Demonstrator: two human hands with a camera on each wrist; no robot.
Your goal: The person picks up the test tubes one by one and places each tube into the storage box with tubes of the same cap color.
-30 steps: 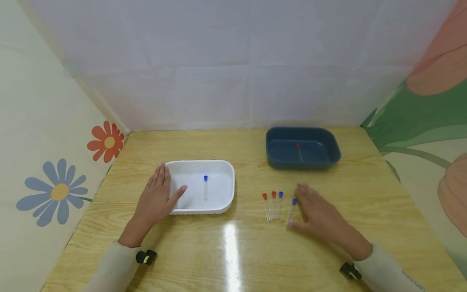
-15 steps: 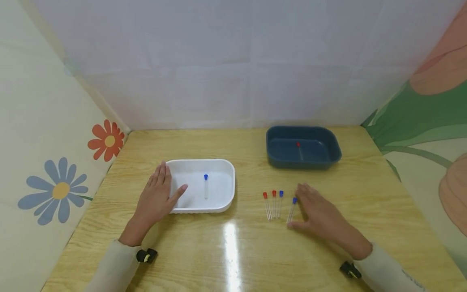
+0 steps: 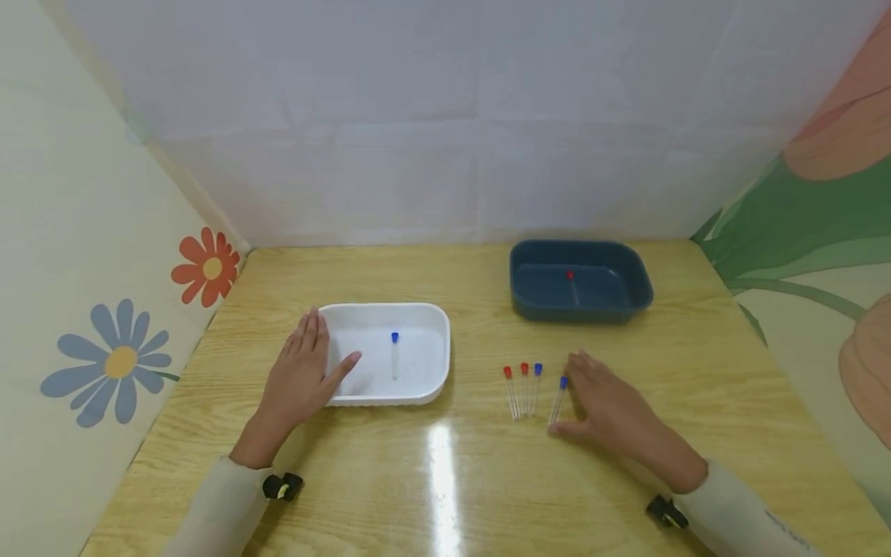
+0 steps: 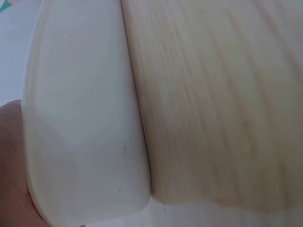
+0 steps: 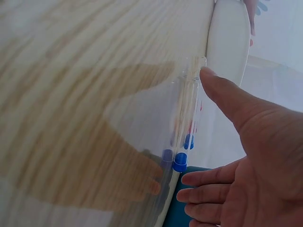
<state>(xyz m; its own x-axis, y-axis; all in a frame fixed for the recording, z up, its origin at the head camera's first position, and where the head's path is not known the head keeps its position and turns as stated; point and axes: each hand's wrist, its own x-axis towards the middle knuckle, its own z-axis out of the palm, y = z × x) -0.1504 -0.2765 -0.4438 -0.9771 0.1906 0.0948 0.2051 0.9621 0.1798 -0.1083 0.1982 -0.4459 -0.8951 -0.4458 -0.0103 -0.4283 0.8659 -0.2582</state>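
My left hand [image 3: 295,379] rests at the left end of the white tray [image 3: 445,363], fingers straight along its side and thumb extended over the near rim. Inside that tray lies one blue-capped tube [image 3: 395,357]. On the table, my right hand [image 3: 612,402] lies beside another blue-capped tube [image 3: 558,404]. Its thumb is near the tube's clear end and its fingers near the cap; the right wrist view shows the fingers straight and spread from the thumb. Just left are two red-capped tubes [image 3: 511,393] and a third, blue-capped tube [image 3: 535,389].
A dark blue tray [image 3: 522,305] stands at the back right, with one red-capped tube [image 3: 572,288] in it. Behind the wooden table [image 3: 480,495] hangs a pale backdrop [image 3: 390,139]. Flower-patterned panels flank both sides.
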